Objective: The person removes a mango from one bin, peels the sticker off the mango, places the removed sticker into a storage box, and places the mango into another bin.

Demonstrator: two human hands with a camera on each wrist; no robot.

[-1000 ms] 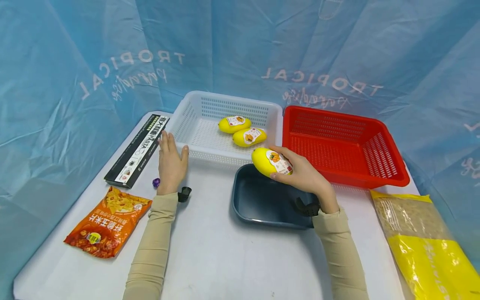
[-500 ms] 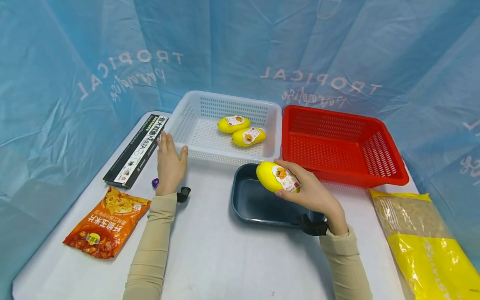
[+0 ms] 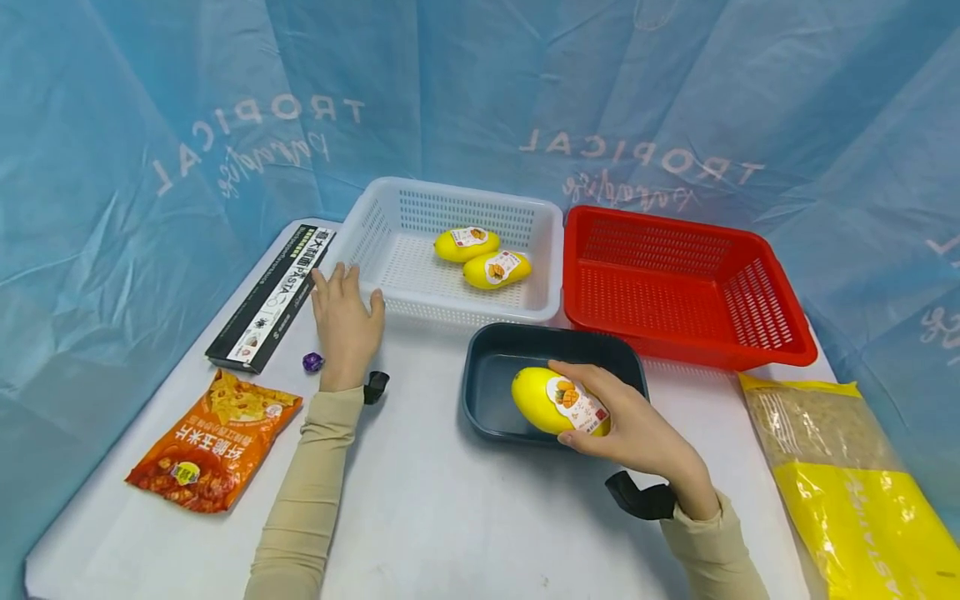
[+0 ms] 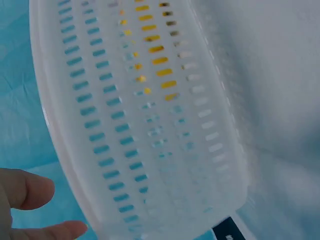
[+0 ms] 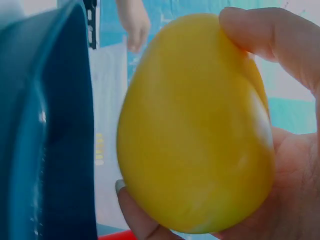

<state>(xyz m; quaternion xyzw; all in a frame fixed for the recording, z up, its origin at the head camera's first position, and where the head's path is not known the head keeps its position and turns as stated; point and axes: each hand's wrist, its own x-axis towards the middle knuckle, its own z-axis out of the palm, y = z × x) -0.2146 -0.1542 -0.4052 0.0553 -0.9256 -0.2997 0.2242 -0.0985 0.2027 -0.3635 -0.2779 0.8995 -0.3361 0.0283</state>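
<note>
My right hand grips a yellow mango with a white fruit label, over the dark blue tray. In the right wrist view the mango fills the middle, thumb on one side and fingers on the other, with the tray wall beside it. Two more labelled mangoes lie touching in the white basket. My left hand has its fingers extended by the basket's near left corner; whether they touch the rim is unclear. The left wrist view shows the basket's slotted wall near the fingertips.
A red basket stands right of the white one. On the left lie a black pasta box, a small purple ball-like item and an orange snack bag. A yellow bag lies at the right edge.
My right hand has brought the mango nearer to me and lower, from beside the white basket to over the tray's front part. My left hand has barely moved.
</note>
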